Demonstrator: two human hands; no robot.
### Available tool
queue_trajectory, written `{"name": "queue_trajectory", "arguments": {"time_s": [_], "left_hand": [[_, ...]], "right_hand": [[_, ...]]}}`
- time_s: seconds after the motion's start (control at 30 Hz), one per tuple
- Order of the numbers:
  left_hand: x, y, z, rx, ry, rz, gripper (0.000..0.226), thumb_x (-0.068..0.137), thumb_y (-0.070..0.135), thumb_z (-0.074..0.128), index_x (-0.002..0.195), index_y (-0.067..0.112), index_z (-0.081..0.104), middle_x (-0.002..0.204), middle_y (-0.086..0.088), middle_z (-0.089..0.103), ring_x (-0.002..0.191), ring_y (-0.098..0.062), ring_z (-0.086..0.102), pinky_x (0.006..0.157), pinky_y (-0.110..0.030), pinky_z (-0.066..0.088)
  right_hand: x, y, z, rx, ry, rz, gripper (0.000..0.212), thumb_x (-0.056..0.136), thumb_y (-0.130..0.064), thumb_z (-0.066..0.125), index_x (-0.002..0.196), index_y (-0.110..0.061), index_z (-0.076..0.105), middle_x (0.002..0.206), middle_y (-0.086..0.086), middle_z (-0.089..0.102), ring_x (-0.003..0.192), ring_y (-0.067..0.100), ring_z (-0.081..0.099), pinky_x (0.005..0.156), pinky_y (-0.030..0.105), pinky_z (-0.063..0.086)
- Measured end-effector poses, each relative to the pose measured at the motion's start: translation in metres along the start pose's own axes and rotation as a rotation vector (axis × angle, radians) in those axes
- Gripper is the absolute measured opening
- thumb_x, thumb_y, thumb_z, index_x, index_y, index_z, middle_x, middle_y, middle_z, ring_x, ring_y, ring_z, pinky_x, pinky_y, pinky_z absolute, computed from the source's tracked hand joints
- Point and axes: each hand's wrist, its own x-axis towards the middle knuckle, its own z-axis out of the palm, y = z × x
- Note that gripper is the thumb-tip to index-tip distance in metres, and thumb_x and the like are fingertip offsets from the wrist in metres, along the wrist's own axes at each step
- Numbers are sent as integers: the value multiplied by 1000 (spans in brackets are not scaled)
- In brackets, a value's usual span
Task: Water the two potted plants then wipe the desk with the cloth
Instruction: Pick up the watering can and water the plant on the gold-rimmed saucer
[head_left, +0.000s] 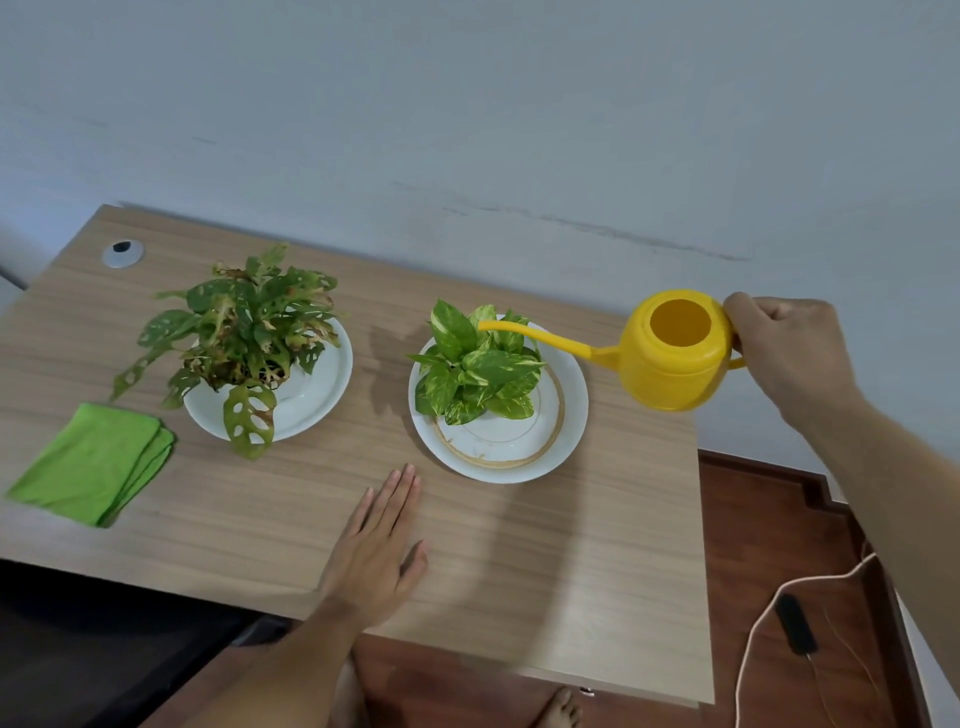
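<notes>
My right hand grips the handle of a yellow watering can, held in the air at the desk's right edge. Its long spout reaches left, with the tip over the right plant, a variegated green one on a white gold-rimmed plate. The left plant has holed, partly browned leaves and stands on a plain white plate. A folded green cloth lies at the desk's left. My left hand rests flat on the wooden desk, fingers apart, in front of the right plate.
A grey cable grommet sits in the desk's far left corner. The wall rises right behind the desk. To the right, on the reddish floor, a white cable and a black device lie. Bare feet show under the near edge.
</notes>
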Motion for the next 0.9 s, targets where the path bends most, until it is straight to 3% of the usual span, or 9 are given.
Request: {"name": "queue_trajectory", "arguments": {"time_s": [0.13,0.67,0.9], "left_hand": [[0,-1,1,-7,4,4,94,108,48,51,183,15,3,193,0,-4,179,-17,2,142,-50,20],[0,-1,-1,-22,3,-4,94,107,48,50,182,14,6,193,0,-3,179,-16,4,142,-51,26],[1,-1,0,-18,3,-6,96,105,47,53,183,15,6,193,1,-2,179,-16,4,141,-49,20]], "right_hand": [[-2,-9,0,-24,-9,-21,44,86,-40,59,63,-12,35,53,-7,28,50,10,25,45,25,25],[-4,-1,-32,-96,57,46,45,87,-41,60,70,-4,39,56,-2,28,52,13,23,61,36,25],[5,-5,-26,-43,79,71,42,88,-36,60,63,-8,40,48,-8,29,43,11,27,58,31,25]]}}
